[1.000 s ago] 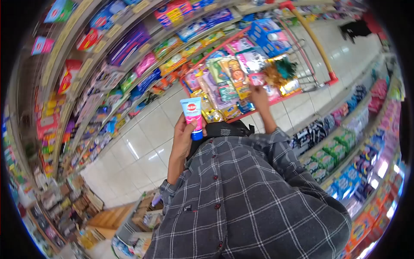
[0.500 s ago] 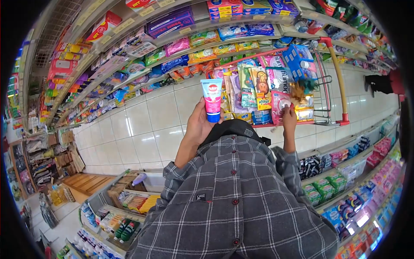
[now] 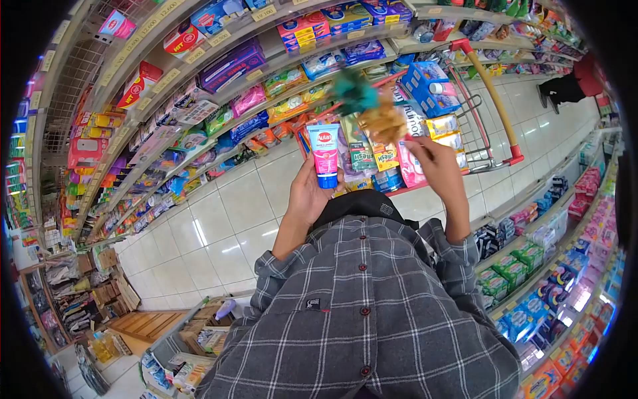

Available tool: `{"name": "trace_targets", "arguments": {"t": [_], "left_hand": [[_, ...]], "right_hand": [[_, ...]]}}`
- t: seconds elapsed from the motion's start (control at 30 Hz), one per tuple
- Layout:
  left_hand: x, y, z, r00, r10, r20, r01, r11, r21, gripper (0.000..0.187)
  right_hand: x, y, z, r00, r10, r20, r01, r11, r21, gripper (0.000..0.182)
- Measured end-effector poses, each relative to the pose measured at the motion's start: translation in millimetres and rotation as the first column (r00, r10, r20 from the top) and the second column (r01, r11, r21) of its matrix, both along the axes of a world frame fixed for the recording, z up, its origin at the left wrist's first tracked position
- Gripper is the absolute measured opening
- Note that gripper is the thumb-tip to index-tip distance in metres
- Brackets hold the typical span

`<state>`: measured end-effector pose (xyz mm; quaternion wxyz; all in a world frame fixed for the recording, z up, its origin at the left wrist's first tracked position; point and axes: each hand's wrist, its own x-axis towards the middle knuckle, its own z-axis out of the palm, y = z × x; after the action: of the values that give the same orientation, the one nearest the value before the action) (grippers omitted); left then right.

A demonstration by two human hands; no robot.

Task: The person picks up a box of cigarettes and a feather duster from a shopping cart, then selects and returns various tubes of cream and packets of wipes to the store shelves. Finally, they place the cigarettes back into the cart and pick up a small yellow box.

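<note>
In my left hand (image 3: 307, 196) a pink and blue Autan lotion tube (image 3: 325, 156) stands upright, cap down, its label facing me. My right hand (image 3: 433, 161) is closed on what looks like a small feather duster (image 3: 375, 110), with teal and brown feathers smeared by motion. Its handle is mostly hidden in my fingers. The duster is over the shopping cart's contents and covers part of them. Below it in the cart lie green and yellow Fresh packets (image 3: 386, 157), a pink pack (image 3: 411, 167) and a blue basket-like item (image 3: 428, 90).
The red-rimmed cart has a tan handle (image 3: 492, 100) at its right end. Stocked shelves (image 3: 266, 93) run along the far side, and more shelving (image 3: 531, 266) stands at the right. Tiled floor (image 3: 226, 213) lies between. A person in dark trousers (image 3: 561, 93) is farther up the aisle.
My right hand has picked the feather duster up out of the cart and swung it up and left. The left hand still holds the tube in nearly the same place. The view has shifted slightly.
</note>
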<state>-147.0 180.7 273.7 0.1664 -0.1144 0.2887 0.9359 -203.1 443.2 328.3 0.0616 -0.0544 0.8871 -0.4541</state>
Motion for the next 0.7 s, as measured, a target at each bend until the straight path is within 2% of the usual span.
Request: {"name": "trace_targets", "arguments": {"t": [0.1, 0.13, 0.17, 0.23, 0.27, 0.3, 0.37, 0.43, 0.47, 0.57, 0.6, 0.63, 0.67, 0.7], "left_hand": [[-1.0, -3.5, -6.7, 0.999, 0.017, -0.027, -0.017, 1.000, 0.017, 0.041], [-1.7, -2.7, -7.7, 0.999, 0.021, -0.036, -0.020, 0.999, 0.033, 0.041], [-0.9, 0.9, -7.4, 0.993, 0.110, 0.049, -0.110, 0.994, -0.006, 0.041], [-2.1, 13.9, 1.6, 0.937, 0.283, 0.204, -0.267, 0.958, -0.105, 0.041], [-6.3, 18.9, 7.6, 0.956, 0.241, 0.169, -0.223, 0.968, -0.117, 0.042], [-6.7, 3.0, -13.5, 1.000, -0.001, -0.022, 0.000, 1.000, -0.023, 0.043], [-7.6, 5.5, -1.6, 0.999, 0.004, -0.036, -0.005, 1.000, -0.007, 0.040], [-10.6, 6.8, -5.3, 0.998, 0.060, 0.021, -0.058, 0.996, -0.072, 0.037], [-11.8, 7.1, -7.5, 0.995, 0.084, 0.050, -0.078, 0.991, -0.105, 0.035], [-17.2, 7.7, -9.2, 0.983, 0.180, 0.045, -0.167, 0.963, -0.210, 0.030], [-18.8, 8.0, -8.0, 0.976, 0.194, 0.096, -0.175, 0.969, -0.175, 0.033], [-19.2, 7.1, -6.8, 0.967, 0.208, 0.149, -0.187, 0.972, -0.140, 0.035], [-10.3, -1.4, -28.0, 0.973, 0.171, 0.155, -0.165, 0.985, -0.054, 0.038], [-9.0, -3.5, -27.6, 0.993, 0.104, 0.058, -0.110, 0.988, 0.111, 0.039]], "right_hand": [[15.1, 6.4, 0.4, 0.997, 0.065, 0.035, -0.061, 0.992, -0.108, 0.025], [24.1, 4.2, -3.7, 0.976, 0.210, 0.059, -0.201, 0.970, -0.140, 0.025], [33.3, -0.8, -5.1, 0.946, 0.309, 0.095, -0.279, 0.929, -0.244, 0.025], [31.7, 2.4, -18.9, 0.921, 0.346, 0.180, -0.314, 0.931, -0.183, 0.025], [27.8, 6.8, -25.3, 0.967, 0.215, 0.139, -0.197, 0.971, -0.134, 0.025], [20.0, 13.5, -31.5, 0.992, 0.085, 0.089, -0.077, 0.993, -0.091, 0.026], [4.8, 27.6, -33.3, 0.994, -0.106, 0.026, 0.108, 0.992, -0.066, 0.027], [0.8, 27.5, -27.2, 0.972, -0.236, 0.018, 0.233, 0.938, -0.258, 0.027], [2.4, 31.9, -19.5, 0.971, -0.211, 0.111, 0.235, 0.928, -0.288, 0.027], [14.5, 31.1, -4.9, 0.994, -0.006, 0.112, 0.034, 0.967, -0.253, 0.025], [19.1, 27.7, -3.4, 0.989, 0.118, 0.091, -0.093, 0.966, -0.240, 0.025], [25.7, 23.5, 0.1, 0.951, 0.217, 0.219, -0.147, 0.943, -0.297, 0.025], [29.9, 16.5, 4.8, 0.922, 0.303, 0.242, -0.230, 0.930, -0.286, 0.025], [32.1, 10.3, 7.6, 0.884, 0.385, 0.266, -0.312, 0.909, -0.277, 0.025]]}}
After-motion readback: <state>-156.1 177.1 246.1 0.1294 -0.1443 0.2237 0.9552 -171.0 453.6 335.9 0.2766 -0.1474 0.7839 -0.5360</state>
